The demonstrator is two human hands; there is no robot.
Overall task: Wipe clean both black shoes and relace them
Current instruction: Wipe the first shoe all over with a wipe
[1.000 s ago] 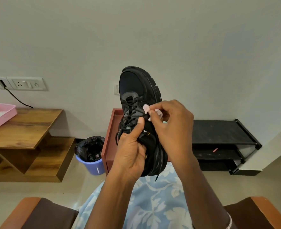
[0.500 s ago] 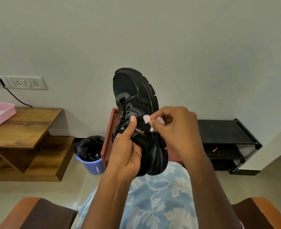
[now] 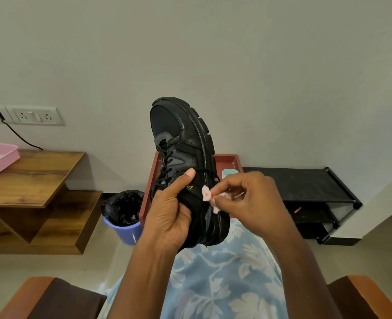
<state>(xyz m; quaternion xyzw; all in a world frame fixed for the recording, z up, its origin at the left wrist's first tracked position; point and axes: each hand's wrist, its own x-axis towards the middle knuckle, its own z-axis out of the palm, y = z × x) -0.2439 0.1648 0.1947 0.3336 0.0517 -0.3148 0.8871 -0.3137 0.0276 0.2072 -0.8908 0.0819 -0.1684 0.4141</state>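
Backdrop: plain grey wall (image 3: 259,65) behind everything.
Shoe: black lace-up trainer with thick ridged sole (image 3: 185,143), held upright in mid-air above the lap, toe up.
Left hand (image 3: 169,215): clasped round the heel end, thumb pressed on the side (beside a small yellow logo).
Right hand (image 3: 248,199): fingers pinching a small crumpled pink-white wipe (image 3: 207,195) against the shoe's side.
Behind: reddish-brown tray (image 3: 229,160).
Left: blue bin with black liner (image 3: 123,215), wooden table (image 3: 36,176).

Small yellow logo on the black shoe (image 3: 185,143), thumb-covered, not legible.
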